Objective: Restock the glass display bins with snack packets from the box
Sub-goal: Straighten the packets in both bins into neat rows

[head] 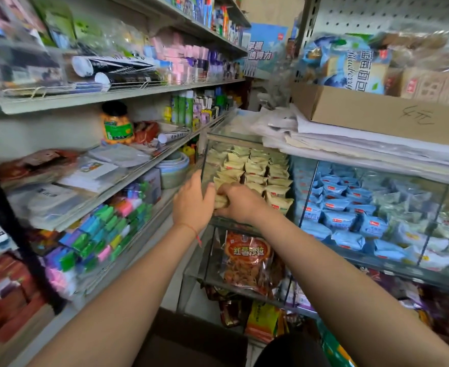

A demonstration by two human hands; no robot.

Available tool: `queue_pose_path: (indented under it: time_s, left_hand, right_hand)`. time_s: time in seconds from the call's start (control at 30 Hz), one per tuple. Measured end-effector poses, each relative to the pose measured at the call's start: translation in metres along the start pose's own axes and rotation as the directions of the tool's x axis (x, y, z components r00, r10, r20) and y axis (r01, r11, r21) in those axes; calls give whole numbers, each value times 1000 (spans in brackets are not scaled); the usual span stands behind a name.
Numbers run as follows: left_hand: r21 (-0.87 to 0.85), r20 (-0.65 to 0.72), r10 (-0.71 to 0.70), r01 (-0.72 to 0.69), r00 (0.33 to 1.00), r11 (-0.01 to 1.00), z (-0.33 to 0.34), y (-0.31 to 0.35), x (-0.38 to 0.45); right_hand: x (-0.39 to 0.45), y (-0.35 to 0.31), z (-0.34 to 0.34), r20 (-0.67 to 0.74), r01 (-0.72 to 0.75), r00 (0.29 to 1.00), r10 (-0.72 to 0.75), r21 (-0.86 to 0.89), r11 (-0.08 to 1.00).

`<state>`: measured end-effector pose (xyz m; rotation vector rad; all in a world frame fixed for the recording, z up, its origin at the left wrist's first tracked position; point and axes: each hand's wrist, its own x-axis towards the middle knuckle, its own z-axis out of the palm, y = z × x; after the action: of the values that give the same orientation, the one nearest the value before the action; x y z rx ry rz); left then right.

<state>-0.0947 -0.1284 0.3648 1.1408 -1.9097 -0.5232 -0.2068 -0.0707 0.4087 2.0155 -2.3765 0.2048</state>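
Note:
Both hands reach into the left glass display bin (207,160), which holds rows of pale yellow snack packets (255,169). My right hand (240,203) grips a few yellow packets (220,202) at the bin's front left corner. My left hand (193,205) lies against the bin's front left glass edge, fingers curled round the same packets. The bin to the right (308,192) is full of blue snack packets (337,207). A dark brown box (191,337) sits low beneath my arms, its contents hidden.
Shelves of colourful packs (98,234) and stationery run along the left. A cardboard box (377,112) and stacked papers (324,144) rest on top of the glass bins. Below the bins hang orange snack bags (247,263). A dark round object (292,350) is at the bottom.

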Motion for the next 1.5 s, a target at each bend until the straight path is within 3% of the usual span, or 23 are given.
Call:
queue_pose_path:
  time_s: [0.17, 0.3, 0.4, 0.47, 0.57, 0.73, 1.0, 1.13, 1.2, 1.27, 1.37, 1.43, 1.5]
  left_hand:
    - [100, -110, -32, 43, 993, 994, 9, 12, 15]
    - [149, -221, 17, 17, 975, 989, 20, 8, 17]
    - [176, -231, 34, 7, 972, 984, 22, 6, 18]
    - [185, -232, 45, -1, 972, 983, 22, 6, 19]
    - [182, -234, 49, -5, 971, 983, 25, 4, 19]
    - [185, -250, 55, -8, 967, 983, 26, 4, 19]
    - [176, -236, 54, -12, 970, 984, 26, 4, 19]
    - [126, -205, 28, -2, 978, 992, 21, 7, 11]
    - [173, -280, 96, -48, 955, 984, 17, 9, 0]
    - [250, -308, 287, -214, 907, 944, 14, 15, -11]
    - [322, -61, 557, -512, 828, 796, 19, 26, -17]
    - [349, 163, 512, -535, 843, 769, 22, 33, -10]
    - [371, 299, 392, -485, 870, 792, 25, 35, 5]
  right_hand:
    - [11, 9, 10, -34, -92, 996, 88, -116, 989]
    - [22, 12, 14, -70, -179, 983, 172, -101, 979]
    - [31, 6, 14, -84, -212, 975, 207, -49, 976]
    - [32, 2, 13, -80, -196, 978, 194, -23, 980]
    - [29, -1, 12, -50, -143, 989, 138, -121, 982]
    - [31, 12, 23, 119, -81, 988, 103, -176, 981]
    - [19, 25, 6, 96, -5, 995, 9, -42, 999]
    - [-6, 44, -13, 83, -8, 996, 21, -144, 990]
    - [-10, 52, -15, 41, -3, 999, 11, -198, 980]
    - [-8, 57, -13, -77, -10, 997, -7, -215, 977]
    - [-1, 56, -9, -163, -59, 986, 34, -149, 987]
    - [4, 56, -12, -124, -78, 990, 67, -84, 993]
    - [8, 59, -18, -85, -115, 991, 107, -96, 989]
